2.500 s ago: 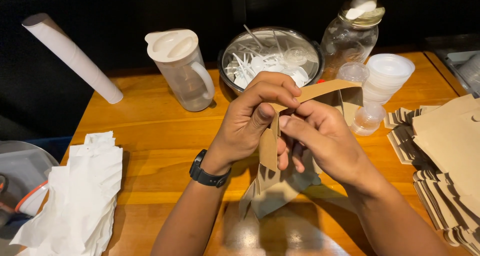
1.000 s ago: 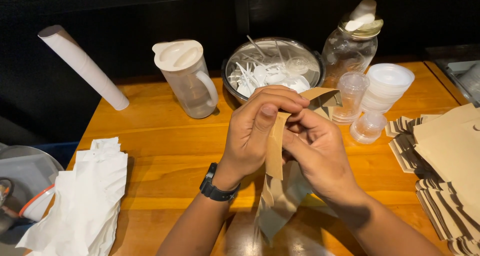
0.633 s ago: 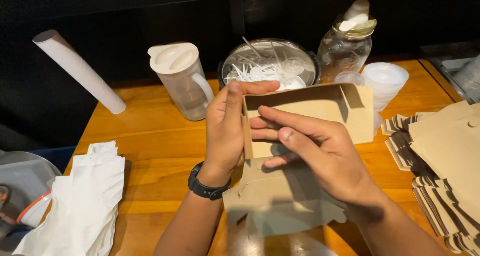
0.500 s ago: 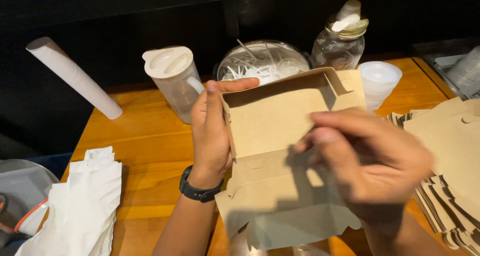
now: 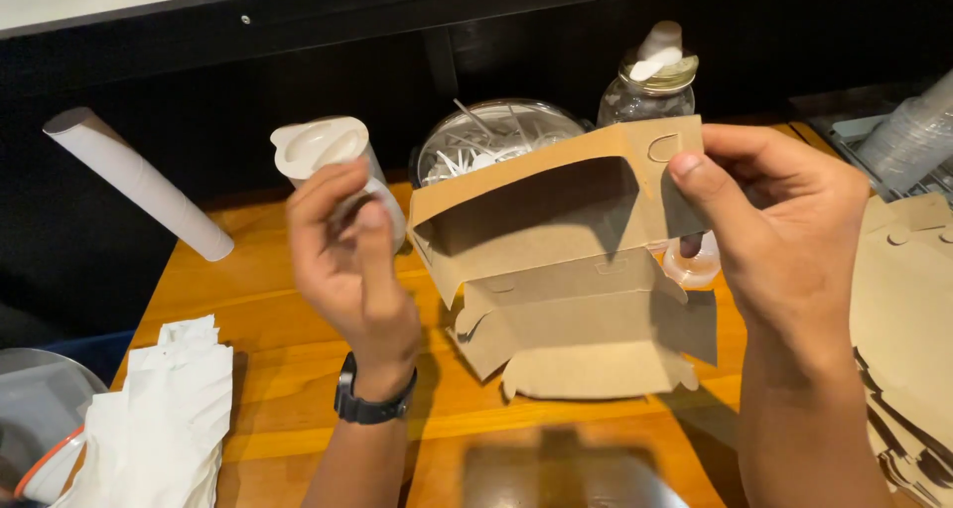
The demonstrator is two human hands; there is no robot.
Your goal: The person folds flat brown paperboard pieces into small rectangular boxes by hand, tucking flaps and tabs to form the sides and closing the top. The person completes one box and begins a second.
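Note:
A brown cardboard box [image 5: 576, 260], partly unfolded with its flaps hanging down, hangs above the wooden table [image 5: 268, 369]. My right hand [image 5: 784, 220] pinches the box's upper right corner between thumb and fingers. Just left of the box is my left hand [image 5: 352, 260], off it, fingers loosely curled and holding nothing. A black watch sits on that wrist.
Behind the box stand a clear lidded jug [image 5: 328, 161], a metal bowl of white utensils [image 5: 496, 146] and a glass jar [image 5: 650, 86]. A white tube [image 5: 134, 181] leans at the left. White napkins [image 5: 169, 419] lie front left. Flat brown cartons [image 5: 908, 319] are stacked at the right.
The flat folded carton has been opened into a box shape and lifted. My left hand has let go of it and drawn back left; my right hand now holds it alone.

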